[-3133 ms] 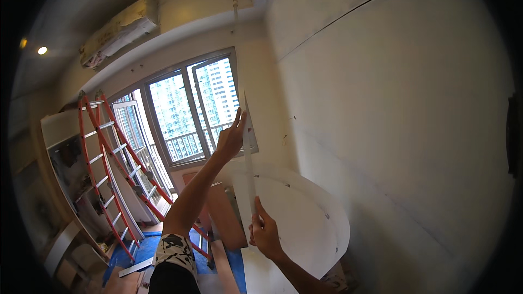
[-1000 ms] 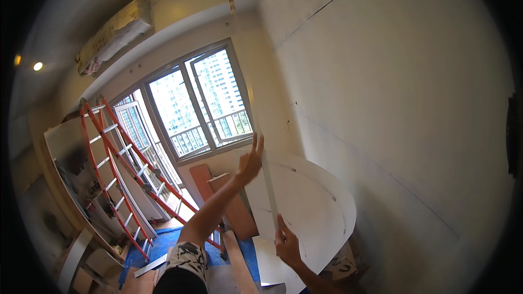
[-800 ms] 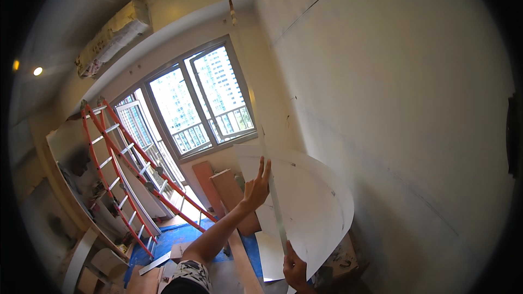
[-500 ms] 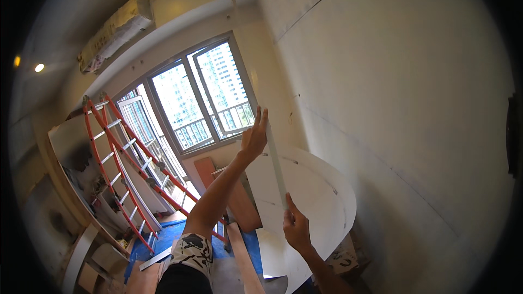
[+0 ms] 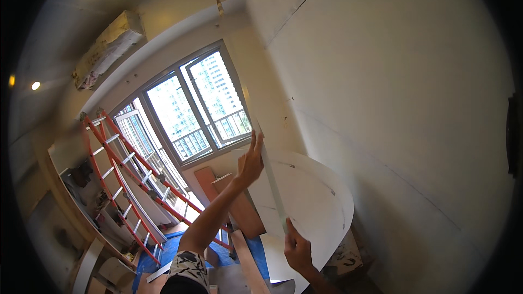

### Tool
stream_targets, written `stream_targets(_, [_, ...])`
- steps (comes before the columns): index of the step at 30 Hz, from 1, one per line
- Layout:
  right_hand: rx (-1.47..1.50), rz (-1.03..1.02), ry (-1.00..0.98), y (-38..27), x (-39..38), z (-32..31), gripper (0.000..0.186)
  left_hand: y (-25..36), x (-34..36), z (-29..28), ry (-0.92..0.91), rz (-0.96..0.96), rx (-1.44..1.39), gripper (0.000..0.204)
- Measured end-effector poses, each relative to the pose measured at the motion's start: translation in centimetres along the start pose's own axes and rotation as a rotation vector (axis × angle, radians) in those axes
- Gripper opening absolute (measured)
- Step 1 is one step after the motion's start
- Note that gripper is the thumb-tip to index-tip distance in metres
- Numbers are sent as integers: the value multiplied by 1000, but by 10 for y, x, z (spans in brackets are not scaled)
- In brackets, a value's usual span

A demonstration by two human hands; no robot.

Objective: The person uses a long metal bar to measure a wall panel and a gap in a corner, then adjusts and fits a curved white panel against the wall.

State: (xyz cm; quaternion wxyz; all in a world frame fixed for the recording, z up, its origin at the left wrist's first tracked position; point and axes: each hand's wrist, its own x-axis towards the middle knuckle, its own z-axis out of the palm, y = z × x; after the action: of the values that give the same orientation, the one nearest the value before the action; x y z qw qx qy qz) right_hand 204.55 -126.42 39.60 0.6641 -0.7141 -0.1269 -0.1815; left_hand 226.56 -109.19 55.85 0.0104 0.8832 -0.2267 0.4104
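Observation:
A long, narrow, pale strip (image 5: 274,188) is held up in front of me, slanting from upper left to lower right. My left hand (image 5: 250,164) is closed on it partway up, with fingertips pointing upward along its edge. Lower down, my right hand (image 5: 298,249) grips the strip near its bottom end, index finger and thumb against it. Above my left hand the strip is faint against the window and wall. Behind both hands stands a large white panel (image 5: 321,207) with a curved edge and several dark marks.
To the left stands a red ladder (image 5: 143,175) with silver rungs on a blue sheet (image 5: 170,242). Wooden boards (image 5: 242,207) lean below the window (image 5: 188,106). A plain pale wall (image 5: 403,87) fills the right side. A covered wall unit (image 5: 109,51) hangs high left.
The view has tilted upward, so the window and ladder sit lower in the picture. Both hands appear lower too, still on the strip.

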Motion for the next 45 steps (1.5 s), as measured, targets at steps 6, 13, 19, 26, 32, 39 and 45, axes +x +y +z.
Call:
stream_targets(6, [222, -145, -51, -66, 110, 30, 50, -64, 127, -51, 96, 12, 110, 75])
stream_targets(13, [258, -159, -74, -68, 118, 40, 50, -70, 141, -74, 77, 50, 133, 68])
stream_targets(19, [134, -32, -81, -20, 36, 27, 50, -32, 56, -28, -6, 14, 129, 84])
stream_targets(26, [280, -190, -120, -77, 150, 66, 51, -104, 159, -76, 104, 54, 200, 87])
stream_targets(32, [320, -190, -132, -94, 180, 67, 51, -116, 196, -93, 107, 83, 236, 85])
stream_targets(39, [149, 101, -72, 17, 49, 45, 50, -51, 33, 25, -75, -49, 426, 76])
stream_targets(45, [107, 256, -42, 82, -61, 16, 53, 30, -84, 61, -15, -49, 334, 68])
